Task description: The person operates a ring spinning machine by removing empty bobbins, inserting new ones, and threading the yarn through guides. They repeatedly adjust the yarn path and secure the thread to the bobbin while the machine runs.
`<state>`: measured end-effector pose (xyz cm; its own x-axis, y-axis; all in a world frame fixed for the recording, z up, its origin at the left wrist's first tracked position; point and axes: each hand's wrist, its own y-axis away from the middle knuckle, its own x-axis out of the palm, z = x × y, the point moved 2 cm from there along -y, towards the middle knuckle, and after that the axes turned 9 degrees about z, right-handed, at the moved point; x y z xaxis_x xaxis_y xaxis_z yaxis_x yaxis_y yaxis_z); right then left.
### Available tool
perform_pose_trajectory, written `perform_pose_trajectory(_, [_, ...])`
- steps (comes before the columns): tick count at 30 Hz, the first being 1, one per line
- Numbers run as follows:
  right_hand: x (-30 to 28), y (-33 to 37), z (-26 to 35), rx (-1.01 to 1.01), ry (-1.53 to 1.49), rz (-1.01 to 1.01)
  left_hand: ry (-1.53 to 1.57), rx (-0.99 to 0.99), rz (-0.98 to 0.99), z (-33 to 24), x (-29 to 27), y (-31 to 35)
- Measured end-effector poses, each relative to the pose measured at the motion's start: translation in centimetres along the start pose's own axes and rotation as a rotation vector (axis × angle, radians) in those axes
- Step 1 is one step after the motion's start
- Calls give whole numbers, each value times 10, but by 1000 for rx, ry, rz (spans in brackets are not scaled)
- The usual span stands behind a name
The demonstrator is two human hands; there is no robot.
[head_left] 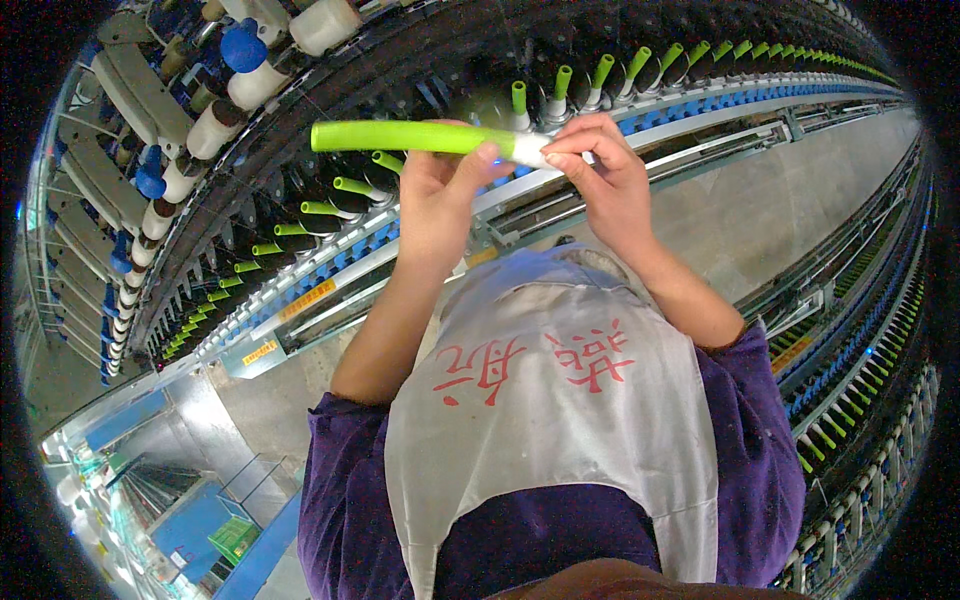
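Note:
A long bright green bobbin (395,137) is held up level in front of my chest, with white yarn (527,149) wound round its right end. My left hand (438,205) is closed on the green tube from below, its thumb lying along the near side by the yarn. At the white end, my right hand (612,185) pinches with thumb and fingertips. Whether a loose thread lies between those fingertips is too small to tell. Just behind the hands runs a row of upright green bobbins (603,72) on the spinning frame, some with white yarn at their bases.
A metal rail with blue parts (690,105) follows the bobbin row. White yarn rolls (215,128) hang at upper left. Another machine with green bobbins (850,410) stands at right, across the grey floor aisle (770,215). A blue cart with a green box (233,540) is at lower left.

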<state>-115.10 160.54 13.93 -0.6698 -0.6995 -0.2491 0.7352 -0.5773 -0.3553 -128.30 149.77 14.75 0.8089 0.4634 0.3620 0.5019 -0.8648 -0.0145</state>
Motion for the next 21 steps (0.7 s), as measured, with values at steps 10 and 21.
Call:
perform_pose_trajectory(10, [-5, -2, 3, 270, -316, 379, -52, -161, 167, -7, -6, -1])
perform_pose_trajectory(21, [2, -3, 6, 62, -155, 459, -88, -321, 246, -3, -5, -2])
